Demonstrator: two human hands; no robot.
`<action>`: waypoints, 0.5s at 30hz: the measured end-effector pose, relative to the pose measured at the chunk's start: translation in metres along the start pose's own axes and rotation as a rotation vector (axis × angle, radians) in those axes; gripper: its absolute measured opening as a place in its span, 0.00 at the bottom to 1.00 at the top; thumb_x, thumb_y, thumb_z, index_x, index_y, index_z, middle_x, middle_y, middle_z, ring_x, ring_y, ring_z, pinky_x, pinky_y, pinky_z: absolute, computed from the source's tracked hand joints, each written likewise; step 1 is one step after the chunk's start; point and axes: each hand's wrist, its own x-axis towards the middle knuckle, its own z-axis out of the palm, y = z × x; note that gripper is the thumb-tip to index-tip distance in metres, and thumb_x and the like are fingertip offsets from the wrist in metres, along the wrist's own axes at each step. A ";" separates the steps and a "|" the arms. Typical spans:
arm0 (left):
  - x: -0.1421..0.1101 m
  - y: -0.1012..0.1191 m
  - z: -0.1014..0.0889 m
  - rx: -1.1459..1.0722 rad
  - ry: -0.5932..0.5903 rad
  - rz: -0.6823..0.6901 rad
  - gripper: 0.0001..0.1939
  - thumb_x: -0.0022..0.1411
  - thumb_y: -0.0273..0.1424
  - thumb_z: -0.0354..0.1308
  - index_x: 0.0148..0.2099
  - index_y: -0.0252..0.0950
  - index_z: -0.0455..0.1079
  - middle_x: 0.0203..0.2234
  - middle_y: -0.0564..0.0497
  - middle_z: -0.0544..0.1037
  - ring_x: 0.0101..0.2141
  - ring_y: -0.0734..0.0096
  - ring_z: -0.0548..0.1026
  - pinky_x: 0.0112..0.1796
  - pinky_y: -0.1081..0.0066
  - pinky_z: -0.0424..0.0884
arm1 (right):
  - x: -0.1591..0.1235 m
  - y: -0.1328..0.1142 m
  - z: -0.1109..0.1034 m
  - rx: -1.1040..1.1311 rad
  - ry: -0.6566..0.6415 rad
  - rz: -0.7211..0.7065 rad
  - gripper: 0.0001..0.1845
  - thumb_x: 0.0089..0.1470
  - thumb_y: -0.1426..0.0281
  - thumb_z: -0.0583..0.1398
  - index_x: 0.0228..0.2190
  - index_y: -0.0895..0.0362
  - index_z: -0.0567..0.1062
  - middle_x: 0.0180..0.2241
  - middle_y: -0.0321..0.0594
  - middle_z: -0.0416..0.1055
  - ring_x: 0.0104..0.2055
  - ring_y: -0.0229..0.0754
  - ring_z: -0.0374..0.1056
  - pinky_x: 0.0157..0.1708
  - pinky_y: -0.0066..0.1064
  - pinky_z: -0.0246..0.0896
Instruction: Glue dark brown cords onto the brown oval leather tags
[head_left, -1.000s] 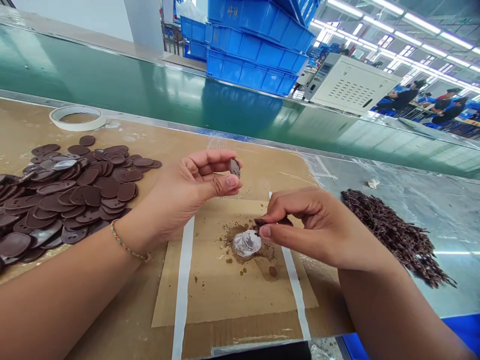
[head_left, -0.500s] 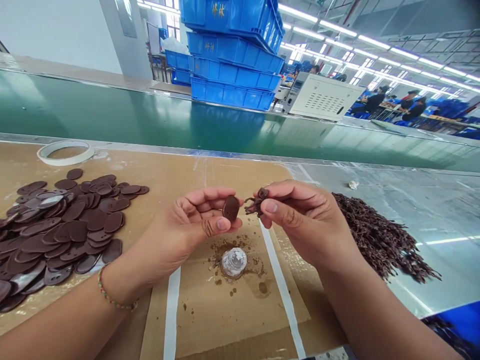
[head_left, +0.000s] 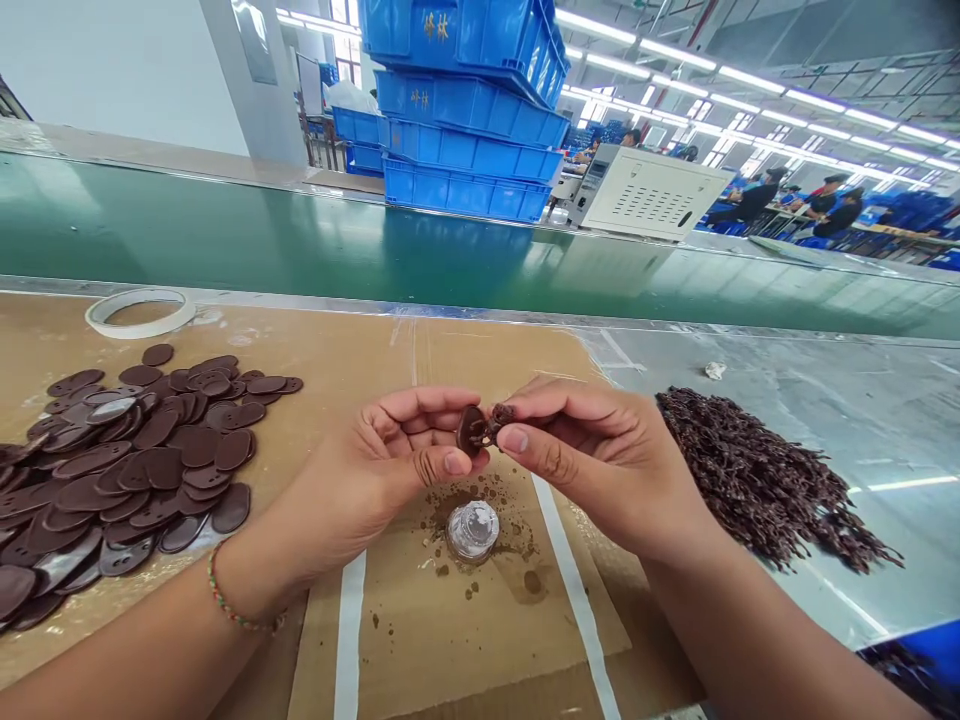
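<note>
My left hand (head_left: 397, 450) pinches a brown oval disc (head_left: 471, 431) between thumb and fingers. My right hand (head_left: 577, 455) pinches a small dark brown fringed piece (head_left: 501, 415), pressed against the disc's edge. Below the hands, a transparent round jar (head_left: 472, 532) sits on a cardboard sheet (head_left: 457, 640) amid brown smears. Many similar discs lie in a pile (head_left: 142, 450) left of my left wrist. A heap of dark brown fringed strands (head_left: 757, 485) lies to the right of my right hand.
A roll of white tape (head_left: 140, 313) lies behind the discs. White strips (head_left: 349, 640) run along the cardboard. Beyond the table's back edge runs a green conveyor belt (head_left: 225, 240), with stacked blue crates (head_left: 465, 110), a white cabinet (head_left: 649, 192) and distant workers.
My hands have come together, bringing the fringed piece from a small gap to contact with the disc. Earlier, my right hand was down at the jar.
</note>
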 end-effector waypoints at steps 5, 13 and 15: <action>-0.001 -0.001 0.000 -0.025 0.013 0.035 0.15 0.52 0.25 0.72 0.43 0.39 0.79 0.35 0.54 0.84 0.35 0.80 0.80 0.40 0.83 0.78 | -0.004 0.002 0.000 -0.067 -0.019 -0.029 0.03 0.53 0.72 0.68 0.32 0.53 0.81 0.32 0.37 0.79 0.34 0.39 0.73 0.34 0.32 0.67; 0.001 -0.001 0.003 -0.041 0.051 0.043 0.16 0.48 0.23 0.74 0.40 0.38 0.81 0.33 0.54 0.84 0.34 0.81 0.80 0.38 0.84 0.77 | -0.005 0.002 0.005 -0.071 -0.019 -0.029 0.04 0.54 0.72 0.67 0.28 0.53 0.78 0.29 0.34 0.75 0.32 0.37 0.69 0.33 0.31 0.65; 0.001 0.000 0.003 -0.029 0.066 0.038 0.16 0.46 0.23 0.75 0.39 0.38 0.81 0.32 0.54 0.84 0.33 0.81 0.80 0.37 0.85 0.77 | -0.005 0.002 0.006 -0.038 -0.033 -0.015 0.04 0.55 0.72 0.67 0.29 0.52 0.79 0.29 0.33 0.74 0.32 0.36 0.69 0.33 0.30 0.65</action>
